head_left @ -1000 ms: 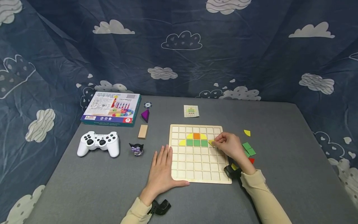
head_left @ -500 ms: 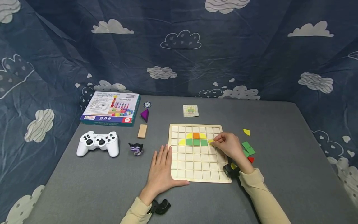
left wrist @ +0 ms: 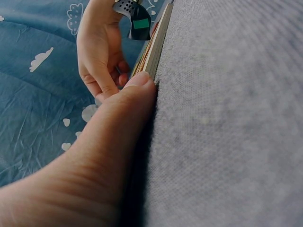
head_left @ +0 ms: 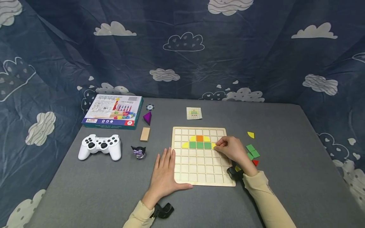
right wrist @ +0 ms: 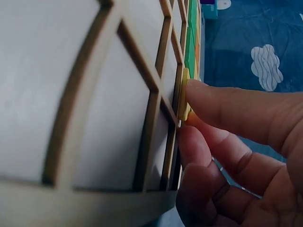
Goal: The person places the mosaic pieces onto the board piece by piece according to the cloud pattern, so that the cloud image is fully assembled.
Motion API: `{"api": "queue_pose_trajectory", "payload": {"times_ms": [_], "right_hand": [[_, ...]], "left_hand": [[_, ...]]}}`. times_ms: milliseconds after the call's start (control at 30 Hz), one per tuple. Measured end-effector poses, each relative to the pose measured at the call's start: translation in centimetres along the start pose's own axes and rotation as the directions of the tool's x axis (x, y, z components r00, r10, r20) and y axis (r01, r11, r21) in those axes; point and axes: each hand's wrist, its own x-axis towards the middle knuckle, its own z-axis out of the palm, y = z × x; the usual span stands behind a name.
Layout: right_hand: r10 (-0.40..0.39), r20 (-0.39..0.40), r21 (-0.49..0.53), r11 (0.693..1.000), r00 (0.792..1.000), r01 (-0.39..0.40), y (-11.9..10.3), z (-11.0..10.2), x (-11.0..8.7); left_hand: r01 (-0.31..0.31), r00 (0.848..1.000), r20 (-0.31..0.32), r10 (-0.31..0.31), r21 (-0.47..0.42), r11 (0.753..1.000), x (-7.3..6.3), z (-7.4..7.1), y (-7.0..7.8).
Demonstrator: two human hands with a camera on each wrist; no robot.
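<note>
A square wooden grid board (head_left: 203,175) lies on the table. My left hand (head_left: 163,177) rests flat at its near left corner, fingers spread along the left edge and thumb (left wrist: 118,111) along the front edge. With thumb and fingertips, my right hand (head_left: 232,148) pinches a yellow quarter-circle tile (right wrist: 183,97) at the cell to the right of the green row; in the head view the fingers cover most of it. Three green square tiles (head_left: 200,145) sit in that row, a yellow tile (head_left: 185,145) at its left end. Above them, an orange square (head_left: 199,138) sits between two yellow tiles (head_left: 207,139).
Right of the board lie several green tiles (head_left: 251,148), a red tile (head_left: 255,162) and a yellow tile (head_left: 250,135). A pattern card (head_left: 194,113) lies behind it. Leftward are a box (head_left: 114,110), a white game controller (head_left: 99,147), a small figurine (head_left: 138,152), a wooden block (head_left: 145,134) and a purple piece (head_left: 147,118).
The right hand's fingertips have shifted slightly at the same cell and now cover more of the yellow tile. The left hand stays where it was.
</note>
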Motion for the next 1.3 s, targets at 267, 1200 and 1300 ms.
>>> {"api": "queue_pose_trajectory", "payload": {"times_ms": [267,1200,1300], "right_hand": [[-0.045,0.035,0.041,0.998,0.998,0.043,1.4,-1.7,-0.2],[0.17,-0.121,-0.175,0.966,0.978,-0.19,9.0,-8.3,1.2],[0.163,-0.153,-0.146,0.972,0.975,-0.185,9.1,-8.2,1.0]], "left_hand": [[-0.005,1.0,-0.001,0.005,-0.007,1.0,0.0,0.0,0.0],[0.001,1.0,0.006,-0.001,0.013,1.0,-0.1,0.2,-0.1],[0.002,1.0,0.009,-0.002,0.014,1.0,0.0,0.1,-0.1]]}}
